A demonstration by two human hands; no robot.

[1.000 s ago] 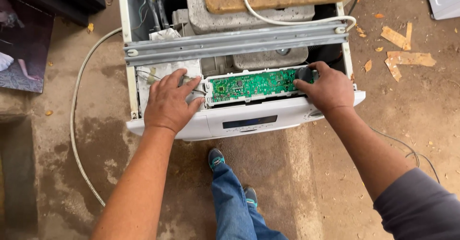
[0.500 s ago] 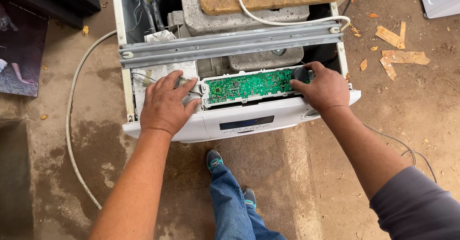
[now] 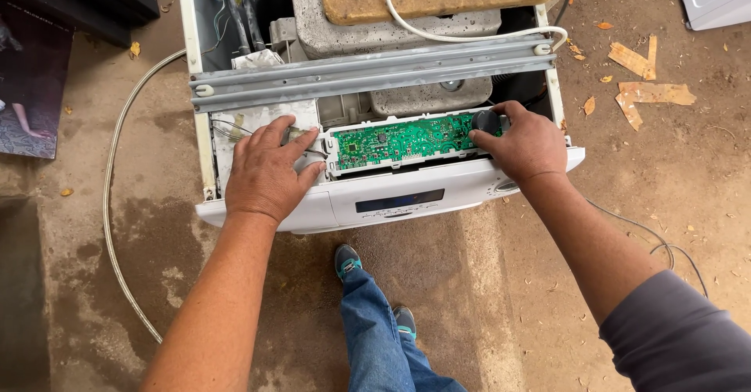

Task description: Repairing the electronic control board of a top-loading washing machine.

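Head view looks straight down on your two bare hands at the front edge of an opened white washer. Your left hand lies palm down, fingers curled loosely over thin wires and a pale plastic housing, thumb against the left end of the board tray. Your right hand closes around a dark round knob at the tray's right end. Between them sits the green circuit board, flat, long and rectangular, studded with small parts, seated in its white plastic tray just behind the smooth front panel. Behind it a dull grey metal bar spans the cabinet. Deeper inside rest rough speckled concrete blocks, a white cable looping over them. Rough concrete ground lies underneath, scattered with wood scraps.
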